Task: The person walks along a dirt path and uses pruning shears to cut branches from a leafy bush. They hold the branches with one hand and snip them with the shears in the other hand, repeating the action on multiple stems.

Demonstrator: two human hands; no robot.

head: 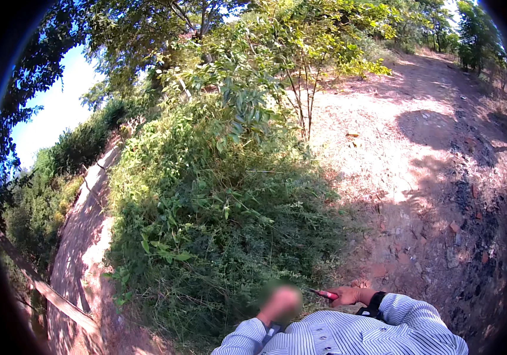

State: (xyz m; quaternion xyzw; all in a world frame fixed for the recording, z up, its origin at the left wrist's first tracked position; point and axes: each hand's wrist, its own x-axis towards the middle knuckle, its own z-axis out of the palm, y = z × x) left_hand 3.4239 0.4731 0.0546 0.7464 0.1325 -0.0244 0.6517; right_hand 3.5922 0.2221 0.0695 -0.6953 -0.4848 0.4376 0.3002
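Observation:
My right hand [346,296] is closed around the red handle of a small hand tool [328,295]. The tool's thin dark end points left, towards my other hand; its exact kind is too small to make out. Close by, at the lower edge of the bush, is my left hand [281,301]. A blur covers its fingers, so whether they hold anything is hidden. Directly in front of both hands spreads a dense green bush [235,222] with fine leaves, grassy stems and some broader-leaved vines.
A slender leafy sapling [306,102] rises behind the bush. Rubble and brick pieces lie on the dirt ground [395,248] to the right. Left of the bush, a wooden pole [53,293] slants beside a dirt path [75,235]. Trees overhang the top.

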